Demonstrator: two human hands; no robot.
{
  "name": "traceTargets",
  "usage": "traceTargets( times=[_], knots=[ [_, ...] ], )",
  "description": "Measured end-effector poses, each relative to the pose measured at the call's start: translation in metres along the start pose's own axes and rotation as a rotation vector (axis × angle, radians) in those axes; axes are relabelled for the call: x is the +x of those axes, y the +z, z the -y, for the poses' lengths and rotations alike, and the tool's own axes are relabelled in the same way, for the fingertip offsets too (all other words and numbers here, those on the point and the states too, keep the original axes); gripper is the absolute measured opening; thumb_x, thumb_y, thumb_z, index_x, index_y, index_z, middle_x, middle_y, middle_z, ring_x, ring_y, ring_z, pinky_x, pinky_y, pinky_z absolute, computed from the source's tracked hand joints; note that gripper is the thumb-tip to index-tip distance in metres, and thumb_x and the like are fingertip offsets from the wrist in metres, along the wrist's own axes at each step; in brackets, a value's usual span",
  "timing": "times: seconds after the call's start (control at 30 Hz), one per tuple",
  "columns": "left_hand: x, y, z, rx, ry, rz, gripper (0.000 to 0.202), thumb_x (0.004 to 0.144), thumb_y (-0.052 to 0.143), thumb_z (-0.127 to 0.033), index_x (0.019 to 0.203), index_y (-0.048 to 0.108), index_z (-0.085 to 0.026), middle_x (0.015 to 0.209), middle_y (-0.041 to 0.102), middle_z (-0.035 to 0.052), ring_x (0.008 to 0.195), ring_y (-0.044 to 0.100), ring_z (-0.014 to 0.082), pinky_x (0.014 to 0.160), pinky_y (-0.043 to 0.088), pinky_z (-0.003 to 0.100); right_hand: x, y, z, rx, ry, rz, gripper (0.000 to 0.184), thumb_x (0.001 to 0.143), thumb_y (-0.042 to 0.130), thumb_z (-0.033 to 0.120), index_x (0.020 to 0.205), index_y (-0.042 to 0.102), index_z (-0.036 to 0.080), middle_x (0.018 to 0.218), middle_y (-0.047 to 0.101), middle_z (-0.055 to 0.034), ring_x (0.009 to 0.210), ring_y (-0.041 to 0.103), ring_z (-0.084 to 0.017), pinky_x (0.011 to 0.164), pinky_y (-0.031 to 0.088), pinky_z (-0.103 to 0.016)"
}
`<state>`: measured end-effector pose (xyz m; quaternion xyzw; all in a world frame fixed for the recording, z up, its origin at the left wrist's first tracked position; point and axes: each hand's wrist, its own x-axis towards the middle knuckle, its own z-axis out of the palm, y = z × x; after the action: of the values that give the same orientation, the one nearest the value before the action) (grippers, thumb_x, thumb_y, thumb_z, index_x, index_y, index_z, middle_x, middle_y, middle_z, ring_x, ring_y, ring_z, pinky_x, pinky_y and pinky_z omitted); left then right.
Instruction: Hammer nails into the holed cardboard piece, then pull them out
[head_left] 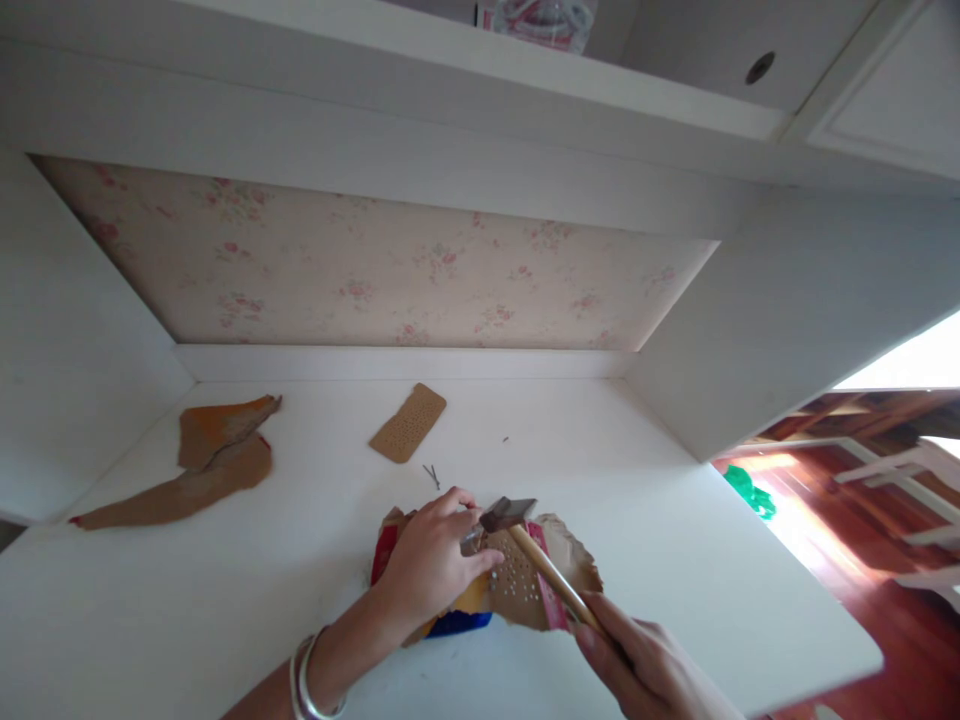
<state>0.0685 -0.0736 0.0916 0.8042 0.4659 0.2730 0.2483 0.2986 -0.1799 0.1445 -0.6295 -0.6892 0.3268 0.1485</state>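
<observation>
My right hand [637,655] is wrapped round the wooden handle of a hammer [551,572], whose metal head is over the cardboard, close to my left fingertips. My left hand [435,550] rests on torn cardboard [574,555] with its fingers bent and thumb stretched toward the hammer head. Whatever those fingers pinch is hidden by the hand and hammer head. Many small holes and pale dots mark the brown piece [517,585] under the hammer. Red, yellow and blue printed parts show around it. Just beyond my left hand lie a few thin nails [431,476].
A punctured cardboard piece [409,423] lies farther back on the white desktop [315,590]. Torn cardboard strips [225,440] are at the left. White side panels and an overhead shelf [450,60] enclose the desk. One tiny dark bit [505,439] sits right of centre.
</observation>
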Motion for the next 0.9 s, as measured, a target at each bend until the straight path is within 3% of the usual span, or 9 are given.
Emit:
traceTargets(
  times=[0.13,0.2,0.3,0.47,0.73,0.9],
  knots=[
    [-0.001,0.001,-0.001,0.034,0.004,0.01,0.046,0.067,0.088,-0.038,0.107,0.067,-0.028,0.116,0.062,0.0008,0.097,0.065,0.0229,0.089,0.05,0.037,0.001,-0.001,0.001,-0.011,-0.01,0.064,0.041,0.102,0.034,0.05,0.086,0.062,0.024,0.069,0.067,-0.0016,0.06,0.061,-0.017,0.058,0.042,-0.026],
    [-0.001,0.001,-0.001,0.045,0.0,0.012,0.051,0.067,0.088,-0.038,0.112,0.065,-0.029,0.117,0.062,0.0013,0.097,0.065,0.0235,0.088,0.051,0.039,0.002,0.0,0.002,-0.005,-0.017,0.035,0.041,0.101,0.037,0.051,0.085,0.063,0.024,0.069,0.068,-0.0018,0.061,0.062,-0.017,0.058,0.043,-0.025],
    [-0.001,0.002,0.001,0.03,0.027,0.002,0.05,0.068,0.087,-0.038,0.111,0.065,-0.028,0.117,0.062,0.002,0.1,0.064,0.0241,0.091,0.05,0.039,0.003,0.001,0.002,0.015,-0.014,-0.041,0.043,0.1,0.037,0.054,0.084,0.063,0.024,0.066,0.066,-0.0011,0.059,0.061,-0.017,0.057,0.044,-0.025],
    [0.0,0.003,0.002,0.059,0.001,0.007,0.058,0.068,0.087,-0.039,0.119,0.061,-0.029,0.121,0.061,0.0034,0.1,0.065,0.0253,0.09,0.051,0.04,0.004,0.003,0.0,0.017,-0.022,0.037,0.045,0.102,0.032,0.053,0.086,0.063,0.023,0.069,0.067,-0.0032,0.061,0.062,-0.018,0.058,0.043,-0.028],
    [-0.002,0.004,0.002,0.065,0.033,0.0,0.063,0.068,0.087,-0.038,0.123,0.057,-0.028,0.122,0.061,0.0034,0.104,0.063,0.0254,0.093,0.05,0.041,0.003,0.012,-0.008,0.036,-0.003,-0.009,0.045,0.1,0.034,0.055,0.081,0.06,0.024,0.066,0.065,-0.0012,0.059,0.061,-0.018,0.058,0.042,-0.027],
    [-0.001,0.005,0.004,0.054,0.035,0.003,0.064,0.069,0.087,-0.036,0.125,0.056,-0.029,0.123,0.06,0.0037,0.106,0.063,0.0254,0.094,0.05,0.041,0.0,0.006,-0.001,0.064,0.017,-0.056,0.051,0.098,0.034,0.061,0.086,0.066,0.023,0.066,0.065,-0.0018,0.06,0.06,-0.017,0.058,0.044,-0.026]
  ],
)
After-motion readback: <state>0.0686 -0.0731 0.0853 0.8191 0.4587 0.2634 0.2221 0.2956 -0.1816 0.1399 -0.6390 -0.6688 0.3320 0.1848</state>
